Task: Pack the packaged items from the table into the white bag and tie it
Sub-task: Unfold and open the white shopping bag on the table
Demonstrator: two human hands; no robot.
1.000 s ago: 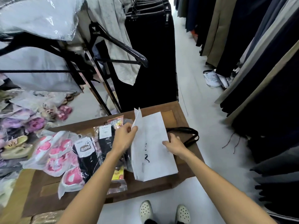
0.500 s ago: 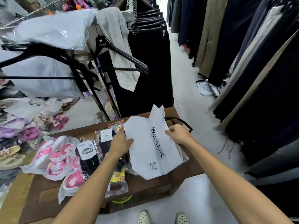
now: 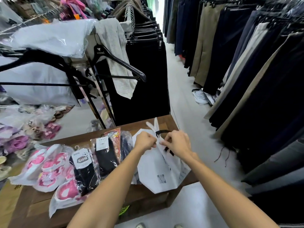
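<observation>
Wooden table, brown, flat top w/ recessed panels; near-left corner cut off by frame edge. Dark trousers hang in long rows at right, smooth fabric, lower hems partly lost in shadow. White bag lies on the table's right end, matte non-woven look, pointed bottom overhanging the near edge; small QR print, other lettering too blurred to read. Its black handle loops out at the top, partly hidden behind the fists. Glossy clear-plastic packs lie left of the bag: pink shoe packs, crinkly film, then black sock packs w/ card labels; the left forearm covers part of the sock row. Left hand grip: fingers curled tight, pinching the bag's top edge. Right hand grip: same, curled, pinching the bag mouth just beside it; fingertips hard to make out.
</observation>
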